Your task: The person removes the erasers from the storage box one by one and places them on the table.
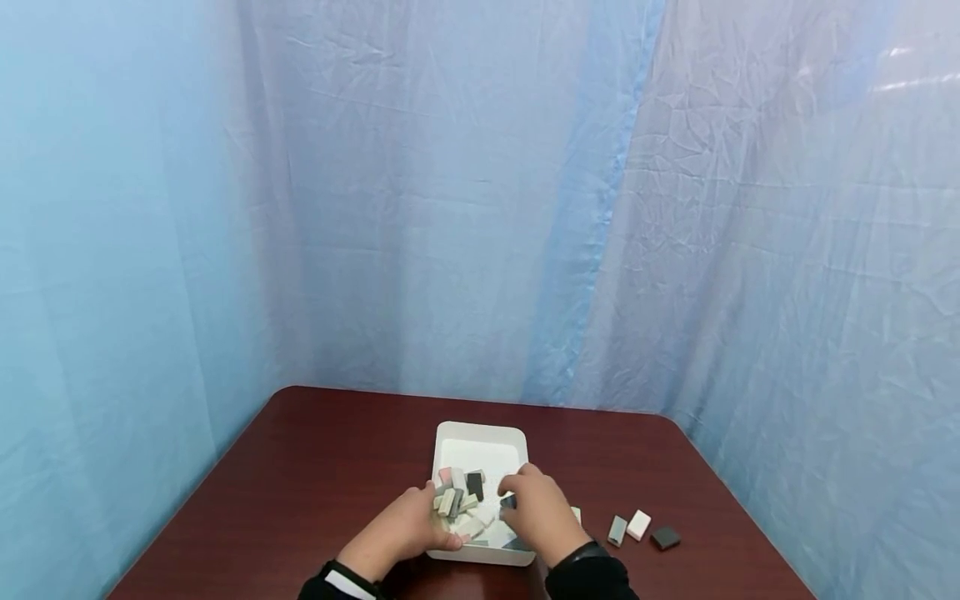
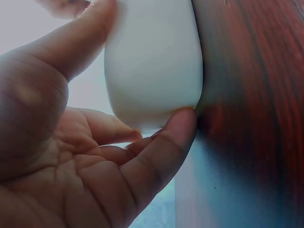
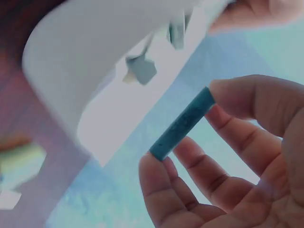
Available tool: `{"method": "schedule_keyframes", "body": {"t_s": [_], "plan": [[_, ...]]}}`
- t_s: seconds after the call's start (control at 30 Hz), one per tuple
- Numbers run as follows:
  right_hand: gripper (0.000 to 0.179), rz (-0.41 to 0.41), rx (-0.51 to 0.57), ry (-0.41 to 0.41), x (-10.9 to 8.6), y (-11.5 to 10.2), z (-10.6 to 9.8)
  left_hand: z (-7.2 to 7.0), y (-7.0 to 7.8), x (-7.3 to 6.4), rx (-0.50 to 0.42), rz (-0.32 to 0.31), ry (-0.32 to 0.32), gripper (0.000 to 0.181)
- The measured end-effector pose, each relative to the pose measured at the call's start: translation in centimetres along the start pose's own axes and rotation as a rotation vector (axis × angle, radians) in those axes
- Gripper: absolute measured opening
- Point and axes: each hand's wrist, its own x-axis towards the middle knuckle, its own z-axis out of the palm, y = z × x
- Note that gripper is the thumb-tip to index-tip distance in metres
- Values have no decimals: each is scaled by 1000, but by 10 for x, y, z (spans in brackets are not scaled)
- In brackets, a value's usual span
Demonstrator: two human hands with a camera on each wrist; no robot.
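A white rectangular tray (image 1: 482,454) stands on the table with a heap of small tiles (image 1: 459,492) in white, cream, grey, pink and dark tones. My left hand (image 1: 408,527) grips the tray's near left side, its fingers lying along the outer wall (image 2: 154,61) in the left wrist view. Over the tray's right part, my right hand (image 1: 542,512) pinches a small dark rectangular tile (image 3: 183,124) between thumb and fingertips. In the right wrist view this tile is held by its two ends, apart from the tray's contents.
Right of the tray on the dark red table (image 1: 360,450) lie a grey tile (image 1: 617,530), a white tile (image 1: 638,525) and a black tile (image 1: 665,538). Another pale tile (image 1: 576,515) shows beside the right hand. Blue curtains (image 1: 450,208) hang behind the table.
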Motion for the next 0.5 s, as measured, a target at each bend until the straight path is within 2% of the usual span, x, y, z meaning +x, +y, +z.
{"method": "schedule_keyframes", "body": {"t_s": [0.1,0.23,0.5], "plan": [[17,54,37,20,-7,11,-12,0,0,0,14,-11,10,110],[19,146,65,47,-20,30,-27,2,-1,0,14,6,25,108],[18,366,77,21,-51,77,-50,1,0,2,22,22,29,109]]}}
